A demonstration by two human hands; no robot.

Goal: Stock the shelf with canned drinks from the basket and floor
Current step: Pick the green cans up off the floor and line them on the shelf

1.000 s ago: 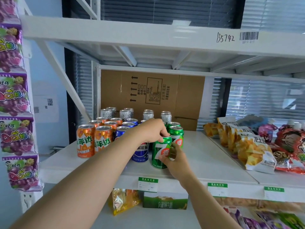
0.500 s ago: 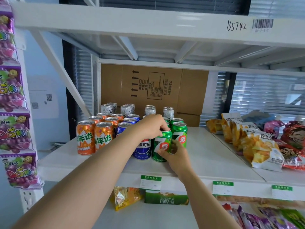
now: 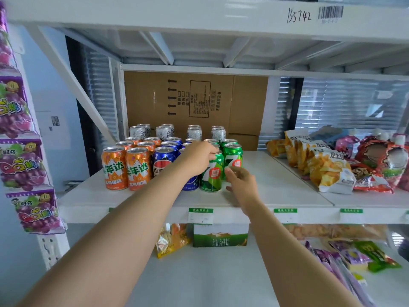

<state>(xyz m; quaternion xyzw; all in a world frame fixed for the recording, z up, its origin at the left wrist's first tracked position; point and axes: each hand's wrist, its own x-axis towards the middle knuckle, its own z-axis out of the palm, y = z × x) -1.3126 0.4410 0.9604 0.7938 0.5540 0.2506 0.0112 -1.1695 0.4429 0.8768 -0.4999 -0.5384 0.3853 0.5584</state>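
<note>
Front green can: upright on the white shelf, at the front of the right-hand column of the can block and a little back from the shelf's front edge. A second green can stands behind it and slightly to the right, close against it. More green tops are visible further back.

Left grip: reaches in from the lower left and sits on top of the front green can, fingers curled over its rim and holding it from above. The forearm crosses in front of a blue can directly left of the green one and hides much of its label.

Right grip: just beside the right flank of the front green can, fingers loosely bent and parted, holding nothing. Whether a fingertip touches the can wall cannot be determined.

Rest of the block, all upright: blue cans in the middle columns, orange cans in the left columns, silver cans in the back row. A cardboard box stands behind them.

Right part of the shelf: yellow snack bags and red packets, well apart from the cans. Price tags are on the front lip. On the level below, a green carton. Purple candy packs hang on the left upright.
</note>
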